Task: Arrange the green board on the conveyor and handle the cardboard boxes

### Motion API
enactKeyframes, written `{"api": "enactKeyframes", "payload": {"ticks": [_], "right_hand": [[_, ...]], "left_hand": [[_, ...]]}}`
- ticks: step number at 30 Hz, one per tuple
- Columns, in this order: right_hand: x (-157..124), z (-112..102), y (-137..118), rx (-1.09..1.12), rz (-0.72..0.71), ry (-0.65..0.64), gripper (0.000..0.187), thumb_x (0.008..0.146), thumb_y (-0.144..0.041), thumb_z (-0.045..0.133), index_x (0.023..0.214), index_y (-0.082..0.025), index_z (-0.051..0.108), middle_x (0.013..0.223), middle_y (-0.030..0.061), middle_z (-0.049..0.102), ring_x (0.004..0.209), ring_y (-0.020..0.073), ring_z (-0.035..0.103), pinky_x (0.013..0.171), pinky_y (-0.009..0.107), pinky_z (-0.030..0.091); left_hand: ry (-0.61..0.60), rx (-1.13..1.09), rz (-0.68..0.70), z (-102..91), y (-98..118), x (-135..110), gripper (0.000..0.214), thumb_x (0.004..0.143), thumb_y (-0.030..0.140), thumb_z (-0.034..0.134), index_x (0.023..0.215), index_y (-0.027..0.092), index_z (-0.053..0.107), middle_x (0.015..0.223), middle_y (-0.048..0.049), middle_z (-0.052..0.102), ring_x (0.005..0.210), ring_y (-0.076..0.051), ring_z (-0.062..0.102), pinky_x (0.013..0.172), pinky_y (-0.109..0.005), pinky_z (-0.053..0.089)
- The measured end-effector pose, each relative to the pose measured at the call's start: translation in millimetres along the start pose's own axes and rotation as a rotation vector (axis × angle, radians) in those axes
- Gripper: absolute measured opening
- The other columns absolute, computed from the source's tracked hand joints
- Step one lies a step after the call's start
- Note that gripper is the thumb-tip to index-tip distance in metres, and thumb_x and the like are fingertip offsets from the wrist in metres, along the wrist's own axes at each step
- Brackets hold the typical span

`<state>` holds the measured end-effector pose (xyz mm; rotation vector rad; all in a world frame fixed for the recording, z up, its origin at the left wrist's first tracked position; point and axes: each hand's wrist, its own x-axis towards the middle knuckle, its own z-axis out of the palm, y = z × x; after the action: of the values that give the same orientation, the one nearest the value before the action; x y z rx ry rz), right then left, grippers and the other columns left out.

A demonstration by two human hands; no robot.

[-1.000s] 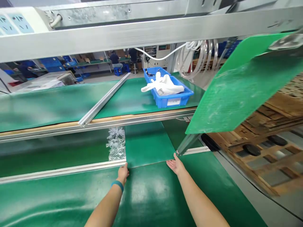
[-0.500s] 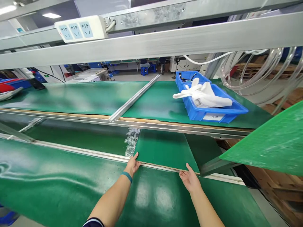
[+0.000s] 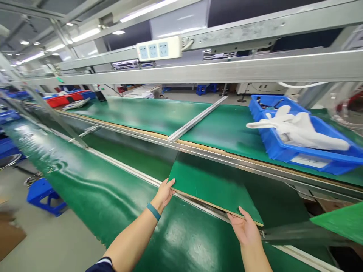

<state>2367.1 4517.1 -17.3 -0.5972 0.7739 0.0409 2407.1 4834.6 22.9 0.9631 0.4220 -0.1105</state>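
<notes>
A flat green board with a wooden underside [image 3: 215, 185] is lifted a little above the lower conveyor channel, near edge raised. My left hand [image 3: 163, 194] grips its near left corner, fingers under the edge. My right hand [image 3: 246, 228] holds the near right corner, fingers curled at the edge. The board lies between the front green belt [image 3: 113, 196] and the upper green work surface [image 3: 159, 117].
A blue bin [image 3: 306, 155] with white gloves [image 3: 297, 130] sits on the upper surface at right. An aluminium rail [image 3: 195, 121] lies across that surface. A power strip [image 3: 159, 49] hangs on the overhead frame. A blue stool [image 3: 42, 194] stands on the floor at left.
The view has swung left and up. The green board has been raised off the channel and pulled toward me, both hands on its near corners. The clear plastic bits beside it are out of sight.
</notes>
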Motion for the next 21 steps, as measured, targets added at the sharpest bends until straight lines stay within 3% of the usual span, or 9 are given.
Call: {"api": "enactKeyframes", "payload": {"ticks": [4, 7, 12, 17, 21], "right_hand": [[-13, 19, 16, -0.144, -0.026, -0.149, 0.047, 0.053, -0.023, 0.087, 0.095, -0.021, 0.064, 0.102, 0.0068, 0.075, 0.098, 0.0298, 0.072, 0.089, 0.049, 0.065], [-29, 46, 39, -0.244, 0.006, -0.240, 0.066, 0.042, -0.023, 0.094, 0.101, -0.020, 0.065, 0.102, 0.0060, 0.076, 0.097, 0.0329, 0.073, 0.086, 0.051, 0.065], [-58, 87, 110, -0.442, 0.242, -0.403, 0.054, 0.041, -0.023, 0.093, 0.087, -0.015, 0.065, 0.086, 0.0080, 0.077, 0.090, 0.0338, 0.075, 0.077, 0.043, 0.067], [-69, 93, 185, -0.537, 0.457, -0.451, 0.055, 0.040, -0.020, 0.094, 0.085, -0.016, 0.062, 0.080, 0.0052, 0.076, 0.082, 0.0309, 0.076, 0.073, 0.040, 0.067], [-63, 91, 222, -0.618, 0.540, -0.293, 0.055, 0.052, -0.017, 0.090, 0.099, -0.017, 0.062, 0.079, 0.0074, 0.076, 0.072, 0.0280, 0.075, 0.064, 0.036, 0.067]], "left_hand": [[0.032, -0.038, -0.031, -59.7, -1, -84, 0.063, 0.062, 0.042, 0.096, 0.113, 0.016, 0.068, 0.121, -0.0161, 0.075, 0.108, -0.030, 0.073, 0.096, -0.041, 0.061], [0.142, -0.108, -0.108, -108.0, -10, -149, 0.071, 0.057, 0.039, 0.100, 0.116, 0.020, 0.066, 0.128, -0.0142, 0.072, 0.111, -0.030, 0.073, 0.095, -0.039, 0.061], [0.420, -0.274, -0.090, -188.4, -37, -237, 0.079, 0.050, 0.039, 0.102, 0.118, 0.026, 0.063, 0.118, -0.0077, 0.076, 0.102, -0.025, 0.075, 0.093, -0.035, 0.060], [0.504, -0.132, -0.069, -266.3, -85, -281, 0.069, 0.047, 0.063, 0.096, 0.102, 0.031, 0.069, 0.099, -0.0050, 0.075, 0.094, -0.027, 0.075, 0.089, -0.039, 0.059], [0.362, 0.165, -0.061, -303.2, -111, -285, 0.072, 0.042, 0.087, 0.082, 0.082, 0.028, 0.069, 0.085, -0.0065, 0.069, 0.091, -0.029, 0.070, 0.094, -0.046, 0.054]]}}
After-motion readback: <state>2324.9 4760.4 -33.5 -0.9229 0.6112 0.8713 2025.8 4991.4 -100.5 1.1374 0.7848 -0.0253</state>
